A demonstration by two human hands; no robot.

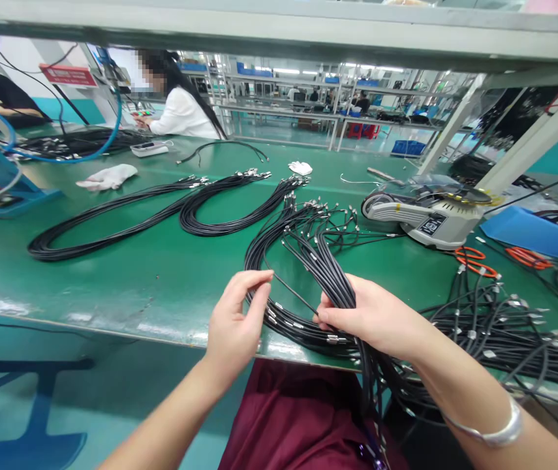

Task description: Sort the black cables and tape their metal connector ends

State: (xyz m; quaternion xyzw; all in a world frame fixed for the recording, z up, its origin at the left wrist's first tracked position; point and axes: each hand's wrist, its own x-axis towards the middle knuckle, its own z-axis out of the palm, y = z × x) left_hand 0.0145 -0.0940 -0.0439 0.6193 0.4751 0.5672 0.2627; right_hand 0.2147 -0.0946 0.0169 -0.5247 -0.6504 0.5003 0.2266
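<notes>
My right hand (357,310) is wrapped round a thick bundle of black cables (330,271). The bundle's upper ends fan out over the bench, and its lower part hangs past the front edge by my lap. Between thumb and forefinger, my left hand (239,320) pinches a single thin black cable (293,290), which runs across to my right hand. Under and between both hands lies a curved pile of black cables (259,245) with small metal connectors and pale tags. How the cable sits inside my left fingertips is partly hidden.
Two looped cable bundles (87,245) (210,225) lie left on the green bench (126,281). A grey tape dispenser (440,222), orange-handled scissors (477,261) and more cables (494,326) are at right. White gloves (108,177) lie farther back. A person in white (183,114) sits opposite.
</notes>
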